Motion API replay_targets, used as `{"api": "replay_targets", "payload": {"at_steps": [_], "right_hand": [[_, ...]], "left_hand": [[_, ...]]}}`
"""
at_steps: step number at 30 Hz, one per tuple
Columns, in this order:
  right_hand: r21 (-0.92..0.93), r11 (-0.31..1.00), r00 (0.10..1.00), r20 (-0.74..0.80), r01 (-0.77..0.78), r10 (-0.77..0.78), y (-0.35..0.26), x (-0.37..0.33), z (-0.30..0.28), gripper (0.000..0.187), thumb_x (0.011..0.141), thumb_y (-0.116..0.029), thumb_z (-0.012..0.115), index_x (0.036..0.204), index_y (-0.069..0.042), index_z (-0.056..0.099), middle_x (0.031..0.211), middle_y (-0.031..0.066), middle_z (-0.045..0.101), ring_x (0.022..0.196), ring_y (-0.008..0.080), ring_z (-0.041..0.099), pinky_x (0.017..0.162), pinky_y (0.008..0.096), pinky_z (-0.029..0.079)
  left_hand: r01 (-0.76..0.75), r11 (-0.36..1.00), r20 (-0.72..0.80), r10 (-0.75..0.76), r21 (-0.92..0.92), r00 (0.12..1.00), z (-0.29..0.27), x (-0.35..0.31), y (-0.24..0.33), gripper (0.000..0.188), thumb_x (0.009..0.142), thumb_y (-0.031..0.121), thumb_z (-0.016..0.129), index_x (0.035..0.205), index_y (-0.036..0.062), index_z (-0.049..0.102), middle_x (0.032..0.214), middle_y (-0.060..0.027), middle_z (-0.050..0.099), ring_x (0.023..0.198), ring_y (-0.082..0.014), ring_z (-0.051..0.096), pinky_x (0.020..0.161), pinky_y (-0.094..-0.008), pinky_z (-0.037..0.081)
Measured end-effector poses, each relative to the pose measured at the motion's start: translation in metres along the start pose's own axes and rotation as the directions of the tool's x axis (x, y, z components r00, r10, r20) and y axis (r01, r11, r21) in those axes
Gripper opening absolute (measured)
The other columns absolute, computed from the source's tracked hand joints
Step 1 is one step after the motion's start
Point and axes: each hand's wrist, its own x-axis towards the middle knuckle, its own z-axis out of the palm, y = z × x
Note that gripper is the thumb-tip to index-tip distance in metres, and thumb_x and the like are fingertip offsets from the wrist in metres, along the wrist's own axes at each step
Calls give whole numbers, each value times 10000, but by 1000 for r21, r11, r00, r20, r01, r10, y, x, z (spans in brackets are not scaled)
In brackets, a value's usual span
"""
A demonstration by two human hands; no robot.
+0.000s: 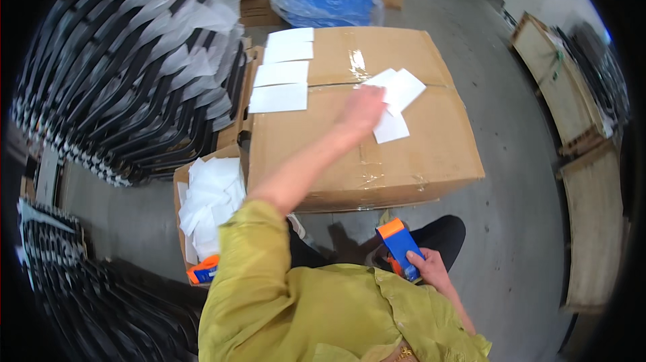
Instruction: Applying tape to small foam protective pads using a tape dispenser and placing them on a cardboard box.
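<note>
White paper slips (399,96) under left hand (363,107) grip, atop cardboard box (410,153).

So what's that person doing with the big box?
A person in a yellow-green shirt reaches the left hand across a taped cardboard box and presses on some loose white paper slips on its top. Four more white slips lie in a column near the box's left edge. The right hand holds an orange and blue tape dispenser down by the lap. A smaller open box of white sheets sits on the left.
</note>
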Motion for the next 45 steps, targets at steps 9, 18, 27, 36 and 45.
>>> {"api": "replay_targets", "payload": {"at_steps": [9,18,27,36,45], "right_hand": [[184,983,999,-46,11,-3,-12,-26,5,315,800,-257,609,868,50,603,753,62,618,614,72,534,558,217,435],[32,999,999,-18,35,-35,-3,-27,5,320,796,-264,627,884,42,604,777,54,613,661,79,528,606,233,435],[69,985,987,-32,159,-157,-5,-39,1,316,776,-272,643,846,30,584,741,40,596,667,71,520,605,225,431],[78,942,932,140,326,-334,-36,-21,14,259,784,-238,633,835,9,575,728,8,577,656,51,492,588,202,406],[78,927,904,207,367,-375,-34,-27,32,232,773,-201,649,831,9,569,708,8,570,656,46,496,578,203,415]], "left_hand": [[146,938,114,-191,315,975,45,42,23,375,677,348,657,994,170,564,1002,-123,518,961,-273,446,787,-395,337],[421,894,220,-446,152,868,24,36,9,235,747,209,590,979,227,621,1094,-82,512,1108,-252,411,914,-409,304],[289,772,-55,-385,-565,921,-61,-38,26,328,770,205,570,1057,48,586,1039,-163,581,965,-260,557,841,-317,424],[550,818,44,-551,-171,833,-68,-187,53,491,782,263,585,1135,-56,467,965,-233,543,876,-354,546,753,-402,436],[648,231,555,-360,-726,750,-101,-171,82,428,805,298,603,1070,-29,524,923,-100,592,793,-145,566,665,-271,453]]}}
